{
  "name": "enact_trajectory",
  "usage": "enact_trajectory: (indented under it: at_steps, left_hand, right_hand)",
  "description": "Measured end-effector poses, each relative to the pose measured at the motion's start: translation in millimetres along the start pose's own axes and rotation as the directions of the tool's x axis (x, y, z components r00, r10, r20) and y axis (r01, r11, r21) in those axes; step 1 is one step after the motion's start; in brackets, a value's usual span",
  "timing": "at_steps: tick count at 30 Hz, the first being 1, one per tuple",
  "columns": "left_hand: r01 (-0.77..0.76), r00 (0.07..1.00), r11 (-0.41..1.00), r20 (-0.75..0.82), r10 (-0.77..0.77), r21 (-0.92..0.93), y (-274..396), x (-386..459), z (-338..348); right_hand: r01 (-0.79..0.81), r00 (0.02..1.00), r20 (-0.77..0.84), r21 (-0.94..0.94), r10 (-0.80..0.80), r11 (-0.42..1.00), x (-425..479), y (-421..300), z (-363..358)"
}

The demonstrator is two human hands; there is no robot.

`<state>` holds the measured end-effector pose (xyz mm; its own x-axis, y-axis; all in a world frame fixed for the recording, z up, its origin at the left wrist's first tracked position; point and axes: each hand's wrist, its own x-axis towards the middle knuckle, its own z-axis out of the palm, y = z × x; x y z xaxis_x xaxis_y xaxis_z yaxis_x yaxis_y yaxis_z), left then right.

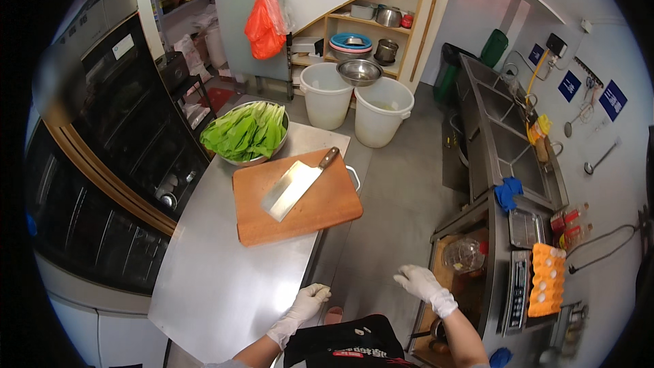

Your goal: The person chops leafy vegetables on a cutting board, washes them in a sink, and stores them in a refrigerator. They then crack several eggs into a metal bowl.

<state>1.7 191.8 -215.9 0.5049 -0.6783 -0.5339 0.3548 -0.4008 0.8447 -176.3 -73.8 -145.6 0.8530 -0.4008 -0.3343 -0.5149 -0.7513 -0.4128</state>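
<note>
My left hand (310, 301), in a white glove, hangs by the near right edge of the steel table (230, 286), fingers curled, nothing seen in it. My right hand (420, 282), gloved too, is over the floor to the right, fingers loosely apart and holding nothing. A cleaver (294, 189) with a wooden handle lies flat on the wooden cutting board (327, 209), its handle towards the board's far right corner. Behind the board, a metal bowl (278, 151) holds a heap of green leafy vegetables (248, 130). Neither hand touches these things.
Two white plastic tubs (327, 97) stand beyond the table, with a metal basin (359, 71) across their rims. Along the right wall run a steel sink (503, 107) and a counter bearing an orange egg tray (546, 281). Glass-door cabinets (138, 112) line the left.
</note>
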Motion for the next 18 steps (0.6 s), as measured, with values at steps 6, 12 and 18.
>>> enact_trajectory:
  at_steps: [6,12,18]
  left_hand:
    - [0.033,0.971,0.991,-0.233,-0.063,-0.13,14,48,11]
    - [0.058,0.838,0.943,-0.498,-0.224,-0.327,16,80,50]
    - [-0.055,0.76,0.862,-0.581,-0.291,-0.504,48,109,112]
  right_hand:
    - [0.299,0.945,-0.115,-0.081,-0.307,0.951,200,4,-60]
    - [0.519,0.78,-0.086,-0.467,-0.62,0.716,366,-35,-78]
    - [0.701,0.626,0.196,-0.566,-0.755,0.434,440,-53,-61]
